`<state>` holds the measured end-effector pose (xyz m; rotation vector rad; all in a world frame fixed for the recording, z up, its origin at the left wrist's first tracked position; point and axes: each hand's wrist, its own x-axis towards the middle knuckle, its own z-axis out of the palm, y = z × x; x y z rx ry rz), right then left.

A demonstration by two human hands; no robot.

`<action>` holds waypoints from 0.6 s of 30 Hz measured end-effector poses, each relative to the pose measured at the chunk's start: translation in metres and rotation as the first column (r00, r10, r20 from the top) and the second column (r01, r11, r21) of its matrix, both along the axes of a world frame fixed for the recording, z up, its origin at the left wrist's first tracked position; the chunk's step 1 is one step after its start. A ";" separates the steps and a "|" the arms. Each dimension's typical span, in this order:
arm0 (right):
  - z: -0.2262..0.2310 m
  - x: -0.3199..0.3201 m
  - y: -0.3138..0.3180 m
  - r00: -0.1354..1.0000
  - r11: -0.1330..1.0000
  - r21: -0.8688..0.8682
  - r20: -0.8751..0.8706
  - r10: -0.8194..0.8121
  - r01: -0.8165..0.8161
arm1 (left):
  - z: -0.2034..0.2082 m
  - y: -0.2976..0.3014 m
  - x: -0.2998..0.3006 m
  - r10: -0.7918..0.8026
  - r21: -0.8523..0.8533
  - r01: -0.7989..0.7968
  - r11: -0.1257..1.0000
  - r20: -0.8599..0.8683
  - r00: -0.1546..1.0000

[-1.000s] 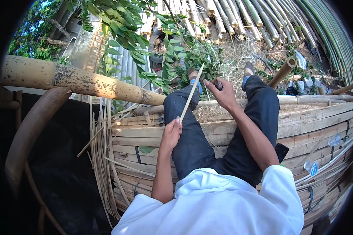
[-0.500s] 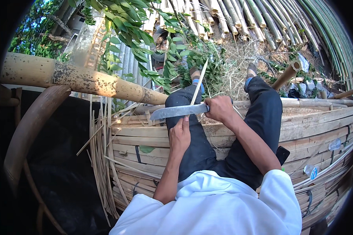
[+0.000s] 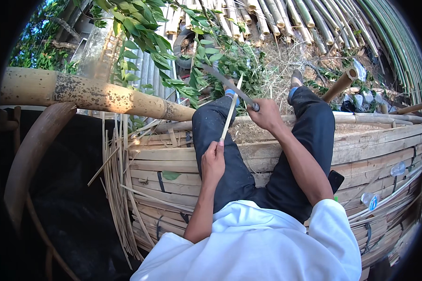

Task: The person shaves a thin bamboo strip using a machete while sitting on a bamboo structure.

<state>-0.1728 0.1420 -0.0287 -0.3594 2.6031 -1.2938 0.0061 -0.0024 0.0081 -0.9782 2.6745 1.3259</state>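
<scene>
Over our left leg (image 3: 204, 124), our left hand (image 3: 213, 161) pinches the pale strip (image 3: 230, 112) near its lower end, between thumb and fingers. Our right hand (image 3: 268, 115) wraps its fingers around the knife (image 3: 225, 83); whether blade meets strip, we cannot tell. We should keep strokes shallow, edge angled away from our left thumb.

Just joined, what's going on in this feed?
A seated person has a thin, pale strip in the left hand, its far end pointing up and away. The right hand grips a knife by its handle. The blade crosses the strip near its far end in this view; whether they touch, I can't tell. Stacked slats run on both sides of the person, with loose thin strips hanging at the left.
</scene>
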 end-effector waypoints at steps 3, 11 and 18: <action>0.003 0.021 -0.003 0.890 0.911 0.146 -0.203 0.409 -0.385 | 0.002 -0.002 -0.003 -0.031 0.086 0.033 0.996 -0.019 0.999; -0.012 -0.036 0.011 0.994 0.930 0.352 0.046 0.096 -0.106 | -0.002 -0.007 0.021 -0.059 0.217 0.061 0.974 -0.019 0.998; -0.023 -0.046 0.024 0.978 0.977 -0.138 0.154 -0.143 0.165 | 0.012 0.007 0.002 -0.035 0.048 0.036 0.998 -0.035 0.999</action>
